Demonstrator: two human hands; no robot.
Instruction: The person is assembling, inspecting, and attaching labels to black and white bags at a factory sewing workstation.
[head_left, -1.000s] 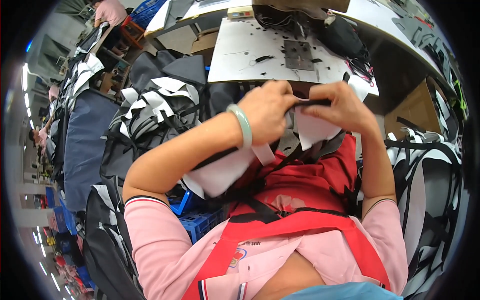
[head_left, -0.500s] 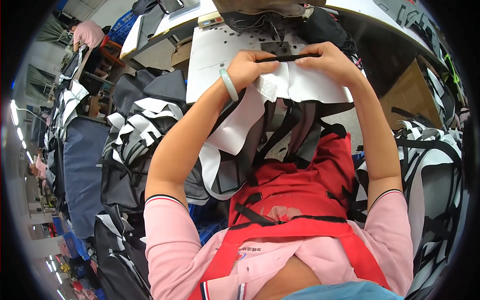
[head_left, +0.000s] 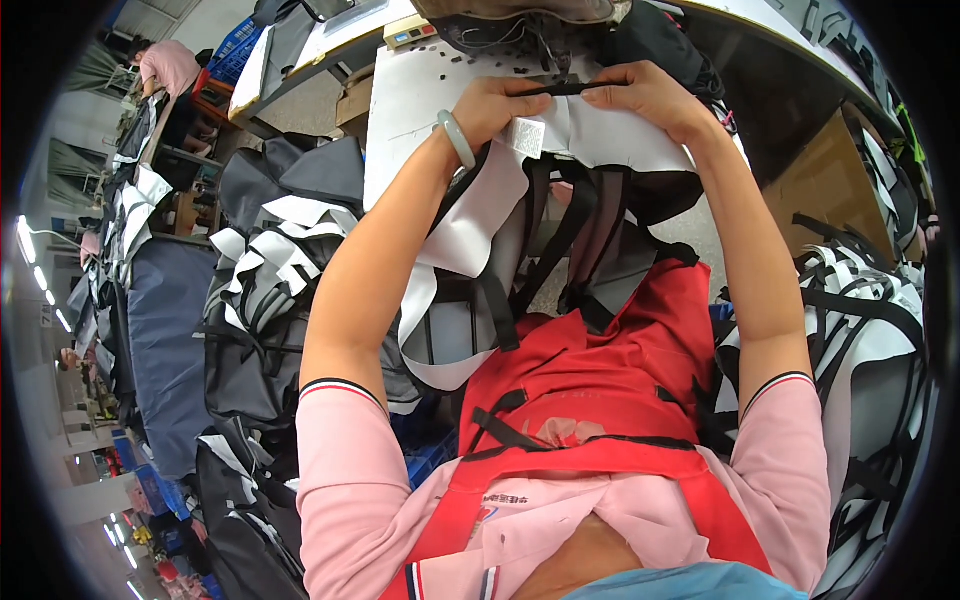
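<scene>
Crowded with cut fabric, the sewing workshop closes in on the seated person from every side. Nearest, at six o'clock, a red apron lies over a pink shirt. From it the forearms rise toward twelve o'clock, where both hands meet at the near edge of a white worktable.

Left hand, with a pale green bangle on its wrist, is closed in a pinch on one end of a black strap. Right hand is closed the same way on the other end, so the strap runs taut between them along the top edge of a white fabric panel. A small white label hangs just under the left thumb. Below the hands the panel drops toward the lap with several black webbing straps dangling from it.

As a judgement: the strap could slip off the panel's edge if either pinch loosens, and the hanging webbing could drag the piece downward or snag on the apron, pulling the alignment askew.

At nine o'clock a heap of grey and white bag pieces crowds the left elbow; another striped heap sits at three o'clock by the right arm. Beyond the hands, the machine's dark base is partly cut off. Far off at eleven o'clock, another person in pink bends over a table.
</scene>
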